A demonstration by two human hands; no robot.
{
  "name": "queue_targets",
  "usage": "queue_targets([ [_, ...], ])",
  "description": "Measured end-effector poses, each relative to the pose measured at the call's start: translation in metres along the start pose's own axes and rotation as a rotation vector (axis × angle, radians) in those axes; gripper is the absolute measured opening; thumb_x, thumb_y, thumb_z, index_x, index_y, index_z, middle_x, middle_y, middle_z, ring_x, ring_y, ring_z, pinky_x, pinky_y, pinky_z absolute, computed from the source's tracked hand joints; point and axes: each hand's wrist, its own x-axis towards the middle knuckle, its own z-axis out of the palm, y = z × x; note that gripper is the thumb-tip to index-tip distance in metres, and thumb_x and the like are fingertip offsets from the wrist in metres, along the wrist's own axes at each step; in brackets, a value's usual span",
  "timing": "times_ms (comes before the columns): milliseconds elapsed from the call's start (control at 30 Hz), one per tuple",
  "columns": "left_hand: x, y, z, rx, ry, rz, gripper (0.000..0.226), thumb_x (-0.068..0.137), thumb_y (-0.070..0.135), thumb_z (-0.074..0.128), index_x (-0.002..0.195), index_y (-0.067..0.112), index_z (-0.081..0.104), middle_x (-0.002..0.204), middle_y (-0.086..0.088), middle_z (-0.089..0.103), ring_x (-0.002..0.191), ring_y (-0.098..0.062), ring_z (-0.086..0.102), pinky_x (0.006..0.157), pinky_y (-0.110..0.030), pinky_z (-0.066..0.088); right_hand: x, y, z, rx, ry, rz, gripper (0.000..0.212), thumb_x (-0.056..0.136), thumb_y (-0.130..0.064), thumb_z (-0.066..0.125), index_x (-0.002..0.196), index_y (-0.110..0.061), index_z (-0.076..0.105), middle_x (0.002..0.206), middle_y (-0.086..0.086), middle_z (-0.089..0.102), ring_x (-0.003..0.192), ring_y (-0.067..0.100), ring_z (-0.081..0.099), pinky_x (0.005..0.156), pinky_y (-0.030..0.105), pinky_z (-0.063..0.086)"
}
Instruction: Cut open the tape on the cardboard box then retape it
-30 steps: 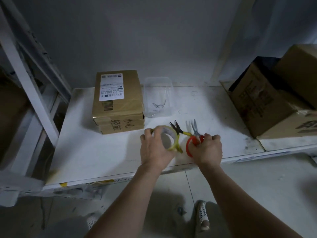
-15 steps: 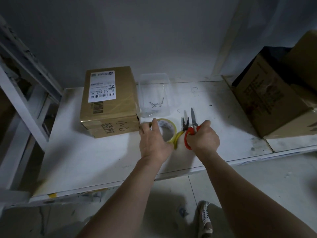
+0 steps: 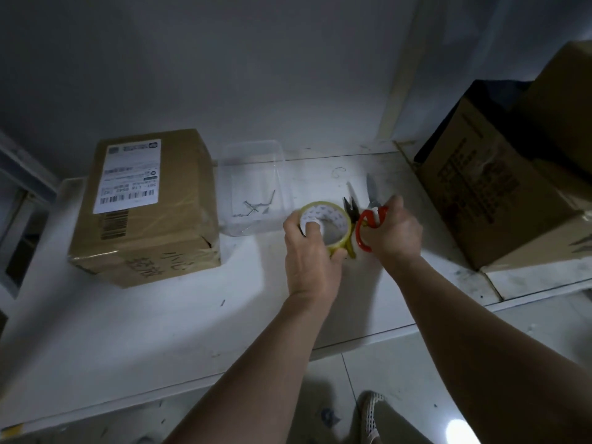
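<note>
Two tools are gripped on the shelf [image 3: 134, 318]: tape roll [image 3: 325, 226] by curled left hand [image 3: 309, 254], scissors [image 3: 371, 219] by right hand [image 3: 395, 233]. Pliers [image 3: 350, 209] lie between. Box [image 3: 145, 206] sits left, beside a clear tray [image 3: 256, 187].

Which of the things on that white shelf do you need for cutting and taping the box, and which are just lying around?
For the job:
- cardboard box with the label
- tape roll, held by the left hand
- red-handled scissors, held by the right hand

Just lying about:
- yellow-handled pliers
- clear plastic tub with small metal bits
- big cartons on the right
</note>
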Motion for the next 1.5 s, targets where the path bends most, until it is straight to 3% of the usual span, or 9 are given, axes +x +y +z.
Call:
queue_targets([
  [100, 0.007, 0.005, 0.007, 0.154, 0.0, 0.046, 0.048, 0.083, 0.042, 0.065, 0.117, 0.009, 0.061, 0.154, -0.013, 0.02, 0.136, -0.03, 0.029, 0.101, -0.036, 0.041, 0.016, 0.0, 0.0, 0.059, 0.017, -0.013, 0.037, 0.082, -0.024, 0.07, 0.105, -0.012, 0.044, 0.104, 0.013, 0.06, 0.099, 0.033, 0.059, 0.085, 0.039, 0.048],
  [233, 0.018, 0.012, 0.011, 0.277, -0.01, 0.107, 0.046, 0.085, 0.049, 0.059, 0.113, 0.013, 0.067, 0.157, -0.013, 0.018, 0.133, -0.031, 0.03, 0.098, -0.037, 0.037, 0.028, 0.005, -0.001, 0.092, 0.039, 0.008, 0.046, 0.079, -0.024, 0.072, 0.113, -0.009, 0.045, 0.111, 0.015, 0.06, 0.104, 0.033, 0.058, 0.088, 0.038, 0.048],
  [300, 0.025, 0.014, 0.016, 0.266, -0.018, 0.078, 0.039, 0.086, 0.044, 0.061, 0.11, 0.013, 0.067, 0.158, -0.011, 0.016, 0.129, -0.029, 0.039, 0.086, -0.035, 0.045, 0.032, 0.007, 0.001, 0.103, 0.031, -0.004, 0.047, 0.079, -0.025, 0.073, 0.114, -0.009, 0.047, 0.113, 0.014, 0.059, 0.106, 0.033, 0.057, 0.09, 0.039, 0.047],
  [367, 0.035, 0.017, 0.016, 0.231, 0.034, 0.056, 0.028, 0.083, 0.033, 0.068, 0.1, 0.011, 0.068, 0.155, -0.01, 0.027, 0.11, -0.028, 0.056, 0.067, -0.032, 0.046, 0.034, 0.006, 0.003, 0.087, 0.01, -0.05, 0.048, 0.078, -0.029, 0.072, 0.116, -0.009, 0.05, 0.116, 0.013, 0.055, 0.107, 0.032, 0.056, 0.091, 0.037, 0.045],
  [400, 0.04, 0.019, 0.015, 0.221, 0.024, 0.045, 0.026, 0.086, 0.029, 0.065, 0.104, 0.01, 0.066, 0.154, -0.008, 0.028, 0.106, -0.027, 0.057, 0.067, -0.032, 0.045, 0.035, 0.006, 0.004, 0.072, 0.003, -0.08, 0.049, 0.078, -0.032, 0.071, 0.118, -0.01, 0.052, 0.118, 0.013, 0.053, 0.107, 0.031, 0.055, 0.091, 0.036, 0.045],
  [533, 0.057, 0.019, 0.009, 0.25, -0.072, -0.01, 0.029, 0.095, 0.017, 0.053, 0.123, 0.011, 0.055, 0.144, -0.006, 0.035, 0.11, -0.028, 0.056, 0.081, -0.037, 0.046, 0.03, -0.002, 0.006, 0.092, 0.035, -0.114, 0.052, 0.078, -0.039, 0.07, 0.121, -0.012, 0.056, 0.124, 0.009, 0.043, 0.105, 0.028, 0.055, 0.091, 0.034, 0.046],
  [700, 0.052, 0.025, 0.0, 0.132, -0.074, 0.021, 0.045, 0.09, 0.002, 0.048, 0.133, 0.015, 0.047, 0.146, -0.007, 0.034, 0.113, -0.032, 0.055, 0.086, -0.04, 0.046, 0.009, -0.008, 0.005, -0.123, 0.2, -0.064, 0.052, 0.076, -0.052, 0.059, 0.109, -0.012, 0.064, 0.111, 0.009, 0.054, 0.106, 0.028, 0.048, 0.08, 0.034, 0.042],
  [1033, -0.035, -0.008, -0.052, -0.022, 0.042, -0.113, 0.037, 0.085, 0.003, 0.05, 0.12, 0.013, 0.058, 0.127, -0.003, 0.048, 0.107, -0.027, 0.057, 0.076, -0.038, 0.048, -0.1, -0.03, 0.025, -0.075, 0.043, 0.0, 0.047, 0.075, -0.048, 0.057, 0.102, -0.01, 0.054, 0.103, 0.008, 0.054, 0.1, 0.029, 0.052, 0.075, 0.036, 0.044],
  [1500, -0.058, -0.046, -0.091, 0.007, 0.029, -0.047, 0.033, 0.087, 0.007, 0.049, 0.117, 0.017, 0.059, 0.128, 0.003, 0.045, 0.11, -0.017, 0.054, 0.079, -0.029, 0.046, -0.06, -0.028, 0.019, -0.313, 0.034, 0.02, 0.042, 0.094, -0.038, 0.047, 0.122, -0.007, 0.055, 0.121, 0.014, 0.049, 0.112, 0.029, 0.045, 0.082, 0.038, 0.044],
])
